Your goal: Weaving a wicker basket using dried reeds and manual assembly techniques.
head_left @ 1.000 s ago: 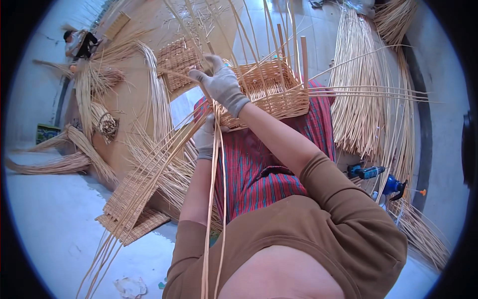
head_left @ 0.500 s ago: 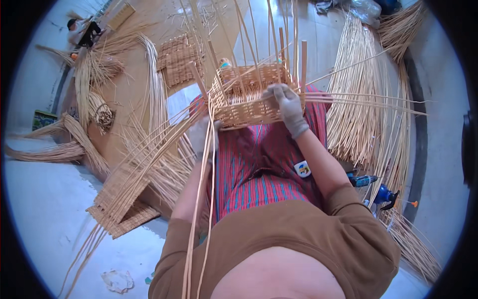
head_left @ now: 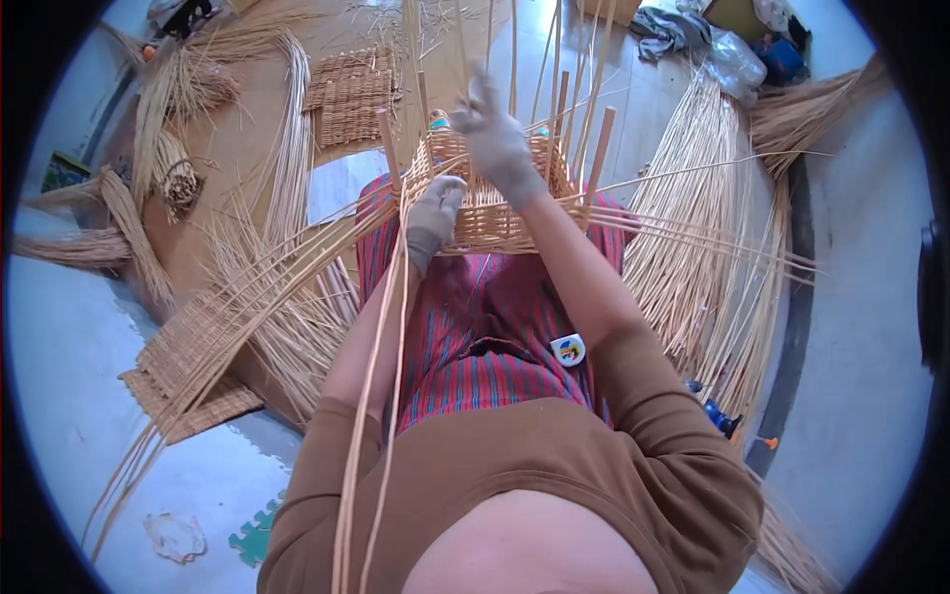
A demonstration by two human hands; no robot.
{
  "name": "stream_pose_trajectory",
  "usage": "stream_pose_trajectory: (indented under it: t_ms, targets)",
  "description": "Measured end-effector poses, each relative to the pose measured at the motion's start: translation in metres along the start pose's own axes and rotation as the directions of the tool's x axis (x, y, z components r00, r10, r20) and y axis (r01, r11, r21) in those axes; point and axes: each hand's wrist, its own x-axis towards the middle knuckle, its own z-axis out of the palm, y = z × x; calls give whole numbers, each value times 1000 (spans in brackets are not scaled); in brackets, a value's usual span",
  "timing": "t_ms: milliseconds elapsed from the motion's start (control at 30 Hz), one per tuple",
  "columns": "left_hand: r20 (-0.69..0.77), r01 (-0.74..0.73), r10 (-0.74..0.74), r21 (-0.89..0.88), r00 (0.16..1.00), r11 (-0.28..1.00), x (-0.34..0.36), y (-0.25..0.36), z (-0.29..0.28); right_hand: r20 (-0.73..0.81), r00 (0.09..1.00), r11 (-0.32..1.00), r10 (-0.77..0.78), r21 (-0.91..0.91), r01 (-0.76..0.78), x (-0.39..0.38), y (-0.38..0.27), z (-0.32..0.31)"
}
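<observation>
A half-woven wicker basket (head_left: 495, 213) rests on my lap, over a red striped cloth, with upright stakes rising from its rim. My left hand (head_left: 433, 213), in a grey glove, presses against the basket's left wall and grips long cane strands (head_left: 381, 396) that trail down past my left arm. My right hand (head_left: 495, 139), also gloved, reaches over the basket's far rim among the upright stakes, fingers spread around a thin strand. Whether it grips that strand I cannot tell.
Bundles of loose cane (head_left: 703, 228) fan out on the floor at my right. Flat woven mats (head_left: 348, 94) lie ahead, another mat (head_left: 188, 366) at my left. A sheet of paper (head_left: 341, 183) lies by the basket. Blue-handled tools (head_left: 717, 416) sit near my right elbow.
My right hand has moved from the basket's right rim up to the far rim among the stakes. The view has tilted, bringing the basket nearer the centre.
</observation>
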Motion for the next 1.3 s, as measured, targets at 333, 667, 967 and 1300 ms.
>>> stream_pose_trajectory:
  t_ms: [333, 667, 967, 1300]
  targets:
    - [10, 280, -280, -19, 960, 960, -7, 46, 8, -274, 962, 968, 5, 241, 64, -124, 87, -40]
    - [204, 229, -182, -232, 962, 945, -5, 90, 34, -335, 829, 736, 447, 665, -128, -144, 104, -99]
    - [200, 231, -203, -128, 959, 964, 10, 53, 78, -357, 932, 894, -65, 393, 214, -35, 48, -90]
    - [-73, -83, 54, -484, 996, 871, -43, 64, 54, 35, 997, 939, 69, -340, -53, -111, 86, -68]
